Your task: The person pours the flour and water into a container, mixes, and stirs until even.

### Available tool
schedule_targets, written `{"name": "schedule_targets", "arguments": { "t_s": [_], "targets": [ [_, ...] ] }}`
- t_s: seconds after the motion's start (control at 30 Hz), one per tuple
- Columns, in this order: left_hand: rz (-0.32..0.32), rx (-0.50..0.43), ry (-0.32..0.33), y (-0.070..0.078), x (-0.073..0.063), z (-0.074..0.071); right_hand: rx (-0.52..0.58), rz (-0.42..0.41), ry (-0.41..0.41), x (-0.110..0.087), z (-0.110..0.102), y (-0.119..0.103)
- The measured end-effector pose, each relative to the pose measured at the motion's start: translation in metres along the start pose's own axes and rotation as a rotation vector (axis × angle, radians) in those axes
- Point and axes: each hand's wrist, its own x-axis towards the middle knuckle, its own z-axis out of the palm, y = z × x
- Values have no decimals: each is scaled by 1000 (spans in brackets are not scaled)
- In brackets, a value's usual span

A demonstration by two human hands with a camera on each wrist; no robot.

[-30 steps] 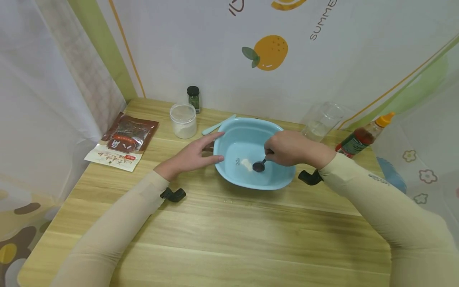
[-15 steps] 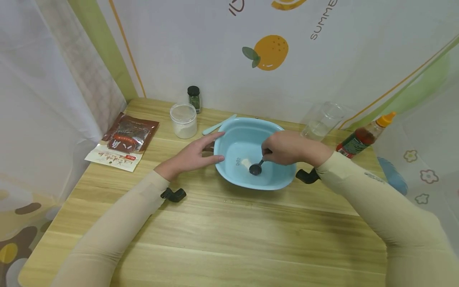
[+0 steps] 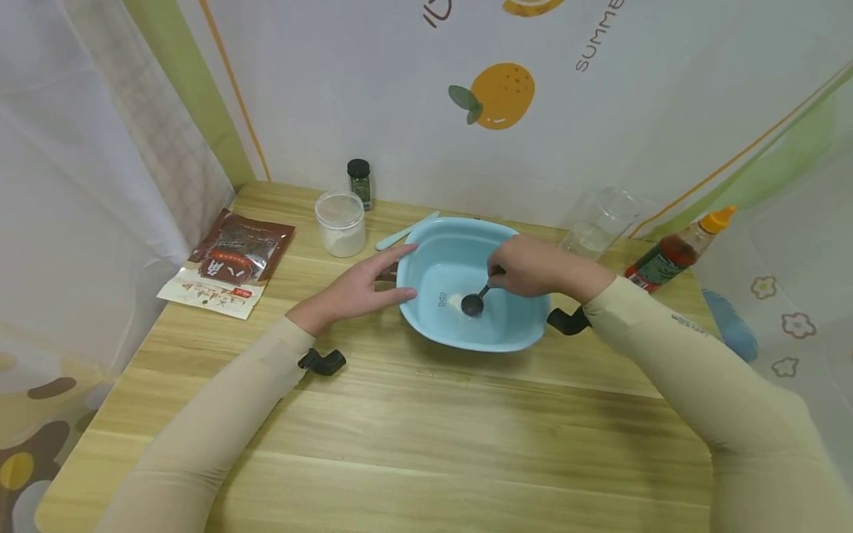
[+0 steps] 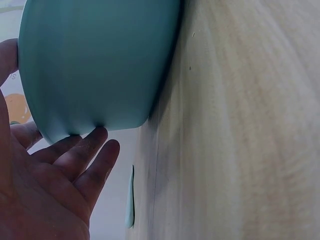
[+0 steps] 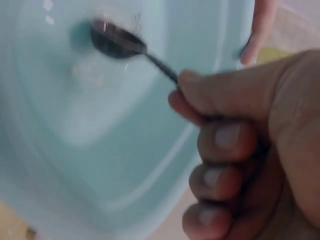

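Observation:
A light-blue plastic basin (image 3: 506, 326) stands on the table. My left hand (image 3: 363, 287) holds its left side, thumb and forefinger at the rim; in the left wrist view the other fingers (image 4: 90, 145) touch the outer wall. My right hand (image 3: 529, 266) reaches over the basin and pinches the handle of a small black spoon (image 3: 472, 304) between thumb and forefinger. In the right wrist view the spoon's round bowl (image 5: 116, 40) hangs low inside the basin, the remaining fingers curled. A small whitish patch (image 3: 456, 300) lies on the basin floor beside the spoon.
Behind the basin are a light-blue long-handled utensil (image 3: 406, 232), a tub of white powder (image 3: 342, 226) and a black-capped herb jar (image 3: 360, 183). A brown-and-white packet (image 3: 229, 263) lies left. Right are a glass (image 3: 603, 222) with cloudy liquid and a red sauce bottle (image 3: 673, 255).
My right hand has shifted slightly left and up with the spoon, whose bowl is nearer the whitish patch. The left hand stays on the rim.

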Motion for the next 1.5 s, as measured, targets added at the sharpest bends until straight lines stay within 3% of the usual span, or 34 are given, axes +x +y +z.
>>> {"name": "schedule_targets", "arguments": {
  "t_s": [0.13, 0.33, 0.43, 0.53, 0.63, 0.73, 0.87, 0.97, 1.07, 1.17, 1.3, 1.4, 1.5],
  "targets": [
    [-1, -11, -1, 1, -1, 0, -38, 34, 7, -2, -2, 3],
    [0, -10, 1, 0, -1, -1, 25, -36, -29, 1, 1, -1],
    [2, -7, 4, -1, 0, -1, 8, 12, 12, 4, 2, 1],
    [0, 0, 2, -2, 0, -1, -23, 47, -8, 2, -1, 2],
    [2, 11, 1, -3, 1, -1, -7, 13, -49, 1, -2, 2],
    [6, 15, 4, -4, 1, -1, 42, -26, -36, 4, 0, 2],
    [9, 8, 2, -5, 2, -1, 23, 40, 8, 8, 1, 5],
    [8, 6, -1, -5, 2, -1, -3, 63, -30, 6, -1, 6],
    [7, 6, 1, -5, 1, 0, 14, 14, -59, 7, -1, 2],
    [8, 3, 2, -4, 1, 0, 41, -22, -15, 10, 3, 1],
    [9, -3, -4, -4, 1, -1, 8, 41, 43, 11, 4, 3],
    [10, -4, -6, -3, 1, 0, -4, 57, -15, 8, 0, 3],
    [10, 6, 0, -4, 1, 0, 25, 10, -50, 9, 0, -1]
  ]
}}
